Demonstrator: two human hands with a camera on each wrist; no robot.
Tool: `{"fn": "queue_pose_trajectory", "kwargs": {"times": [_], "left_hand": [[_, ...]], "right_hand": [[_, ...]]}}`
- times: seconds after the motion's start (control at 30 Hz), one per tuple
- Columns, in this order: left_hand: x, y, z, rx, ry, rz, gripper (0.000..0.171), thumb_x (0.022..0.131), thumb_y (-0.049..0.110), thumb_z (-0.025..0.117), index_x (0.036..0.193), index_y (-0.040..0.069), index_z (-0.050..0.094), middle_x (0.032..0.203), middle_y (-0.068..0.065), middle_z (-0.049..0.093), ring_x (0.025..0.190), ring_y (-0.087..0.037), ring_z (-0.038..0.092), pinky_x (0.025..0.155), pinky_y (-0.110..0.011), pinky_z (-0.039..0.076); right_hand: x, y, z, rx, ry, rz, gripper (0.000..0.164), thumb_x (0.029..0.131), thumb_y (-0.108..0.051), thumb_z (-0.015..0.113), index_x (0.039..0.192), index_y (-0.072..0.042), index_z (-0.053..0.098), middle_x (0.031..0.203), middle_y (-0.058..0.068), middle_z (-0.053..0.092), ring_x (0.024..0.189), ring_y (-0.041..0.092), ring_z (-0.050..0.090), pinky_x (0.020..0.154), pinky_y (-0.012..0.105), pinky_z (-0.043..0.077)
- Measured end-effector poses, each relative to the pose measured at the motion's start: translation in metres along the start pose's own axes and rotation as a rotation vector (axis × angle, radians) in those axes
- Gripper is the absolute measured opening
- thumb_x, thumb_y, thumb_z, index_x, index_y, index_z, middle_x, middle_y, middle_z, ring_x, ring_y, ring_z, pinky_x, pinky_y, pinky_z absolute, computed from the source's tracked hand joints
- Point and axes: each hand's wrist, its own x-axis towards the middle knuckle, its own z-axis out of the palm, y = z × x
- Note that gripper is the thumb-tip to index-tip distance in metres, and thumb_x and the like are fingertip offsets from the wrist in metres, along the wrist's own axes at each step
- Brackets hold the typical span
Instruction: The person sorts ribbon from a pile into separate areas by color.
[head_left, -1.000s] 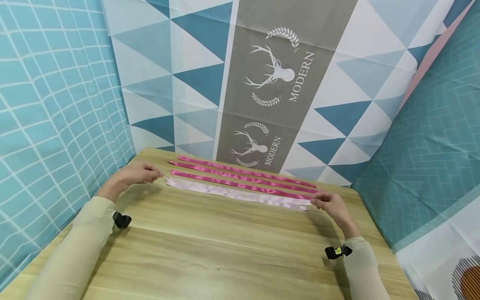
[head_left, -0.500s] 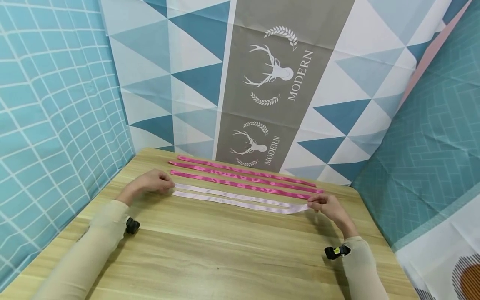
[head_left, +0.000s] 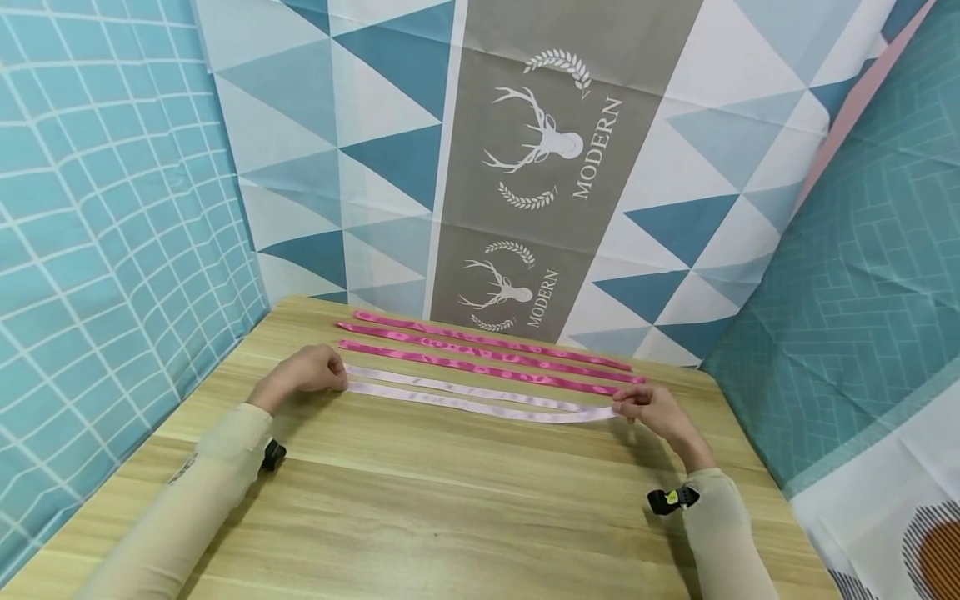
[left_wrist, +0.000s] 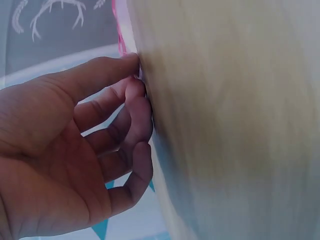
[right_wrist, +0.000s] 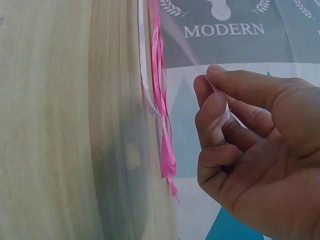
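Two pale pink satin ribbons lie side by side across the table in the head view. My right hand point(head_left: 654, 412) pinches the right end of the nearer pale ribbon point(head_left: 480, 408), raising it slightly off the wood. Its frayed tip shows by the fingers point(right_wrist: 210, 107) in the right wrist view. At that ribbon's left end, my left hand point(head_left: 306, 371) pinches it down at the table surface between thumb and forefinger. The farther pale ribbon point(head_left: 465, 389) lies flat just behind, its left end close to the left fingers.
Three bright pink ribbons, including the nearest pink ribbon point(head_left: 480, 368), lie roughly parallel behind the pale ones. The wooden table point(head_left: 420, 500) meets a patterned cloth backdrop point(head_left: 390, 200) at the back. Blue cloth point(head_left: 97, 208) hangs at the left, teal cloth point(head_left: 862, 292) at the right.
My left hand has come right and down onto the nearer pale ribbon's left end. The two pale ribbons, close together before, now show a gap. My right hand has barely shifted.
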Motion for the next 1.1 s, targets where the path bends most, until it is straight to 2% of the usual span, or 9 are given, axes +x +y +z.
{"fn": "queue_pose_trajectory", "kwargs": {"times": [0.1,0.27,0.5,0.67,0.8,0.9,1.0,1.1], "left_hand": [[-0.001,-0.01,-0.006,-0.016,-0.016,-0.036,0.018,0.089,0.01,0.074,0.074,0.007,0.064,0.065,0.0,0.053,0.06,-0.016,0.047,0.057,-0.032,0.04],[-0.005,-0.02,-0.011,-0.038,-0.03,-0.046,0.027,0.088,0.006,0.07,0.065,0.009,0.055,0.058,0.002,0.046,0.054,-0.014,0.041,0.055,-0.031,0.036],[-0.006,-0.02,-0.015,-0.047,-0.057,-0.076,0.013,0.089,0.006,0.07,0.075,0.006,0.067,0.064,-0.002,0.055,0.058,-0.014,0.048,0.057,-0.03,0.04],[-0.007,-0.02,-0.018,-0.025,-0.058,-0.109,0.01,0.088,0.007,0.07,0.078,0.005,0.069,0.068,-0.004,0.059,0.06,-0.016,0.052,0.057,-0.031,0.043],[-0.007,-0.022,-0.017,-0.018,-0.061,-0.112,0.012,0.088,0.008,0.069,0.077,0.005,0.068,0.066,-0.005,0.058,0.059,-0.016,0.051,0.057,-0.03,0.043],[-0.009,-0.02,-0.019,-0.033,-0.07,-0.102,0.011,0.089,0.012,0.071,0.082,0.004,0.069,0.07,-0.006,0.06,0.061,-0.017,0.053,0.058,-0.032,0.044],[-0.015,-0.017,-0.026,-0.039,-0.031,-0.112,0.022,0.094,0.022,0.072,0.096,0.001,0.066,0.081,-0.009,0.063,0.072,-0.022,0.058,0.064,-0.035,0.046],[-0.019,-0.012,-0.034,-0.023,0.088,-0.079,0.043,0.097,0.033,0.07,0.114,-0.005,0.06,0.098,-0.02,0.065,0.087,-0.033,0.062,0.073,-0.045,0.051]], "right_hand": [[0.0,0.002,0.001,-0.003,0.007,0.01,0.027,0.099,-0.016,0.07,0.115,0.005,0.067,0.102,0.028,0.066,0.088,0.049,0.058,0.082,0.051,0.05],[0.0,0.01,0.003,-0.022,0.007,0.011,0.023,0.098,-0.016,0.072,0.111,0.002,0.068,0.1,0.024,0.068,0.086,0.043,0.062,0.082,0.05,0.052],[0.005,0.015,0.01,-0.085,-0.072,0.028,0.013,0.097,-0.005,0.069,0.106,0.004,0.069,0.091,0.015,0.069,0.08,0.031,0.064,0.07,0.04,0.054],[0.008,0.017,0.014,-0.093,-0.097,0.016,0.009,0.095,-0.003,0.071,0.101,0.003,0.07,0.086,0.011,0.068,0.073,0.027,0.061,0.063,0.036,0.051],[0.005,0.014,0.01,-0.135,-0.141,0.007,0.009,0.094,0.0,0.069,0.103,0.005,0.069,0.085,0.01,0.066,0.073,0.026,0.059,0.064,0.036,0.05],[-0.004,0.009,0.001,-0.174,-0.162,0.035,0.012,0.095,0.0,0.066,0.105,0.006,0.066,0.087,0.011,0.064,0.075,0.029,0.061,0.068,0.041,0.053],[-0.014,0.002,-0.011,-0.195,-0.141,0.041,0.014,0.099,-0.003,0.063,0.108,0.008,0.064,0.092,0.014,0.065,0.079,0.034,0.063,0.07,0.046,0.054],[-0.022,-0.007,-0.023,-0.239,-0.034,-0.027,0.018,0.103,-0.008,0.06,0.111,0.007,0.065,0.094,0.016,0.065,0.081,0.037,0.062,0.069,0.047,0.054]]}}
